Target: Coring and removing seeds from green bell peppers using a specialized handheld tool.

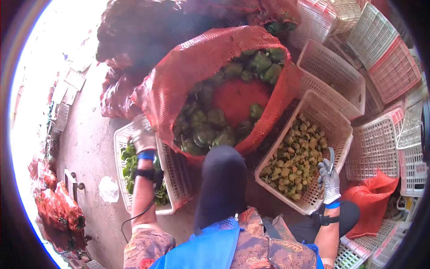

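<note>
My left hand (144, 136), in a pale glove, reaches over the far end of a white crate (180, 178) holding bright green pepper pieces (128, 167). Motion smears its fingers, so their hold is unclear. At the right, my gloved right hand (330, 183) is closed round a small curved knife (331, 158), blade pointing up. Beside it stands a second white crate (329, 114), partly filled with yellowish-green pepper cores (295, 157). Between and beyond the crates, an open red mesh sack (179, 67) contains many green bell peppers (204, 134).
Filled dark red sacks (134, 40) are piled behind the open one. More plastic crates (371, 157) stack along the right, with a crumpled red mesh bag (371, 201) near my right knee. A white plastic bag (108, 189) lies on the floor at left, near bagged produce (60, 206).
</note>
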A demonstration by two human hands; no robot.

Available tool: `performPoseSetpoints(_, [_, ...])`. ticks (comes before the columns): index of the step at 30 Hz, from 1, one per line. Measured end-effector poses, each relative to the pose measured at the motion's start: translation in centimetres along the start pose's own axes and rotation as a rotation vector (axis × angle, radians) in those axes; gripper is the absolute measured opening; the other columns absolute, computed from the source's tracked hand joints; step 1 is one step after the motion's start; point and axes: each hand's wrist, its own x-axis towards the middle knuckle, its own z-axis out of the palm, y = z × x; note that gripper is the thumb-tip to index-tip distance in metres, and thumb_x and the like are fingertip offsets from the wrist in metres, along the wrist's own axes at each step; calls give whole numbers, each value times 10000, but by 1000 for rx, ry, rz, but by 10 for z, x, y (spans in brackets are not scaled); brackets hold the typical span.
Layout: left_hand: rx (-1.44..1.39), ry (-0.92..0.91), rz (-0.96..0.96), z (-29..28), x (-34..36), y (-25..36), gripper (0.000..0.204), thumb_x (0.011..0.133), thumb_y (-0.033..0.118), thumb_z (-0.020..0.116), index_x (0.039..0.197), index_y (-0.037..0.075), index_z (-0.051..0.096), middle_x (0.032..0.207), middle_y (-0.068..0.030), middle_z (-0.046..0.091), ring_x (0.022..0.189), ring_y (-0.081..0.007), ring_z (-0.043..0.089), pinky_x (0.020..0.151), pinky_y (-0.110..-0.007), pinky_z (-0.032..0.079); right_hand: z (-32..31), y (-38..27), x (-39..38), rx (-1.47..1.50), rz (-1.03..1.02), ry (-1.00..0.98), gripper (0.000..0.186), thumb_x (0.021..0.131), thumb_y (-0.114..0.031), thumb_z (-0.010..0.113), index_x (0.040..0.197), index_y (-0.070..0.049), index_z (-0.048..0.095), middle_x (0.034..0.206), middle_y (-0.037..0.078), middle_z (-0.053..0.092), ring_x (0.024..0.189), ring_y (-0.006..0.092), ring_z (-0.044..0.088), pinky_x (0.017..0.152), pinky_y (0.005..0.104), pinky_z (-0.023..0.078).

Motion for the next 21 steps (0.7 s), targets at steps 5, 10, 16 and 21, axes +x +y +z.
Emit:
performPoseSetpoints(5, [-386,-273,1405,67,-44,192,583,736,105,683,1301,76,542,1279,-177,580,1240,-371,507,1027,-434,440,17,20,26,440,149,-124,606,852,-116,670,1391,0,417,1045,53,597,767,98,573,653,237,510])
performPoseSetpoints(10, [291,-779,1185,162,-68,286,618,767,67,646,1364,71,486,1254,-201,604,1142,-393,588,955,-464,498,37,14,32,756,305,-302,470,855,-92,675,1283,-40,488,977,24,579,798,140,586,708,282,531])
performPoseSetpoints(16, [-377,-755,830,31,-49,272,730,741,79,731,1401,65,421,1169,-168,644,1049,-283,645,903,-397,528,32,-21,2,478,114,-228,392,885,-113,612,1258,-13,545,992,34,603,644,77,505,558,209,420])
performPoseSetpoints(21, [-1469,-1429,678,-69,-112,265,798,709,211,851,1367,42,432,1228,-52,577,1094,-153,573,958,-314,474,60,-100,-56,197,-201,-290,733,858,-140,551,1526,-134,250,1384,212,494,925,125,633,642,182,496])
